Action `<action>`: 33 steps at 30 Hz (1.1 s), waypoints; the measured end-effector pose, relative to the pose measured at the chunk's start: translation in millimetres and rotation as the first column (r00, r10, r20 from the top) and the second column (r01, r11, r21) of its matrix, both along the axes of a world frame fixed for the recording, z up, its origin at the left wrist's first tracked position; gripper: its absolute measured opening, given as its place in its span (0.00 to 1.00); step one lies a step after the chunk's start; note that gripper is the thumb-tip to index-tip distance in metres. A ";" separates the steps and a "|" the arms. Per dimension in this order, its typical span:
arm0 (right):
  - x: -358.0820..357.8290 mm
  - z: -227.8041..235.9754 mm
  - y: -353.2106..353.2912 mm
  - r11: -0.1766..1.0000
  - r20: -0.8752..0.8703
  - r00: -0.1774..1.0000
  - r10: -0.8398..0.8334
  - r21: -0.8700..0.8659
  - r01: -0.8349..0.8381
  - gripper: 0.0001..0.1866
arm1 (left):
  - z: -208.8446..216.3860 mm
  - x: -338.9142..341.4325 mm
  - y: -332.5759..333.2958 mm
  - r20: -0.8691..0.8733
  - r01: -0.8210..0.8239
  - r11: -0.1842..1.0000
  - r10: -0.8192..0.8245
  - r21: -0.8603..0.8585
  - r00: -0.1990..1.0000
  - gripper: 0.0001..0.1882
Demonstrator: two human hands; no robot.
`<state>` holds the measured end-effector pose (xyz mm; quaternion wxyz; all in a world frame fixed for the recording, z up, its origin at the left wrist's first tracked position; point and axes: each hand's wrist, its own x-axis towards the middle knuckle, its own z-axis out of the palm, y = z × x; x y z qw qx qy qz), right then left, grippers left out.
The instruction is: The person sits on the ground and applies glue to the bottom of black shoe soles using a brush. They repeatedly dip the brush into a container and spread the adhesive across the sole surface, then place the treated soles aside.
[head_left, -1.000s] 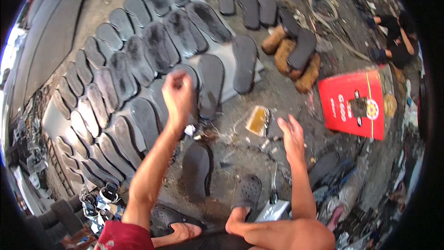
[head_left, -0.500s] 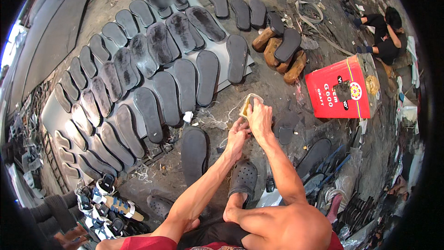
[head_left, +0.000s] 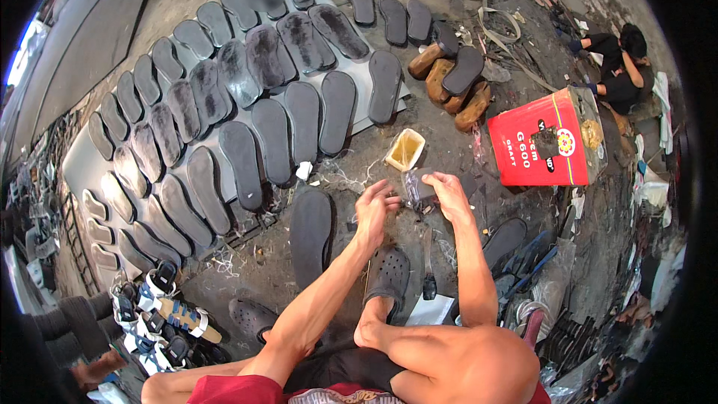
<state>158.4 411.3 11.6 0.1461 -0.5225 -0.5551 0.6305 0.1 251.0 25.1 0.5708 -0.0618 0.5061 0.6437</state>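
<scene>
My right hand (head_left: 451, 188) grips a small dark piece wrapped in clear plastic (head_left: 419, 187), held just above the ground. My left hand (head_left: 375, 208) is next to it, fingers pinched at the plastic's left edge. A small yellow tub of glue (head_left: 405, 150) stands just beyond both hands. One loose black sole (head_left: 310, 228) lies on the ground left of my left hand. A dark-handled tool (head_left: 428, 269) lies below the hands, beside my foot in a black clog (head_left: 389, 273).
Rows of black soles (head_left: 247, 116) cover grey sheets on the left and far side. Wooden lasts (head_left: 449, 82) and a red tin box (head_left: 546, 148) sit to the right. A person (head_left: 621, 60) sits at the far right. Sandals (head_left: 161, 314) are piled at lower left.
My left hand pulled back from the sole rows and met the right hand near the yellow tub. Both now hold the wrapped piece closer to me.
</scene>
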 end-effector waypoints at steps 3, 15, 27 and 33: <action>-12.9 25.3 -3.7 0.982 -0.081 0.996 0.045 -0.177 -0.059 0.11 | 7.9 -7.2 -69.2 -0.627 -0.201 0.972 0.083 -0.120 0.775 0.22; -83.2 131.4 -77.8 0.927 -0.421 0.887 0.189 -0.222 -0.303 0.29 | 13.8 27.1 -244.9 -0.753 -0.381 0.658 -0.491 -0.650 0.438 0.56; -161.2 31.3 -204.8 0.656 0.262 0.900 0.349 0.618 -0.434 0.17 | -4.2 29.2 -249.9 -0.847 -0.395 0.771 -0.336 -0.499 0.413 0.48; -205.5 31.9 -177.1 0.231 0.365 0.805 0.467 0.829 -0.510 0.10 | -8.4 33.8 -248.8 -0.867 -0.424 0.776 -0.307 -0.467 0.392 0.47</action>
